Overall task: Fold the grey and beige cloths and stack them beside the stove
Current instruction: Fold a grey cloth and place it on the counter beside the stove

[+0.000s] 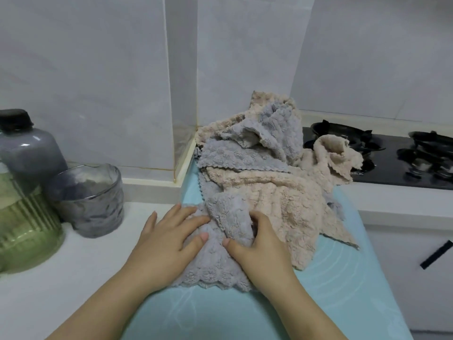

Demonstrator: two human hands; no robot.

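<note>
A tangled heap of cloths is piled just left of the stove (392, 173), on a pale blue mat (220, 315). A beige cloth (282, 200) lies in the middle of the heap, and another beige piece (335, 155) is draped onto the stove's left edge. The grey cloth (213, 266), lying further left of the stove, is pressed flat by the left hand (169, 238) with fingers spread. A fold of it is gripped by the curled fingers of the right hand (259, 244). A glass cup (90, 202) stands well left of the stove.

Fluffy scallop-edged cloths all in one crumpled, unfolded heap: a grey cloth (215, 261) bunched at 6 o'clock, a big beige cloth (282, 200) sprawled mid-pile, another grey one (245, 153) up at 12, a smaller beige one (335, 155) flopping onto the stove (392, 173) at 2.
</note>
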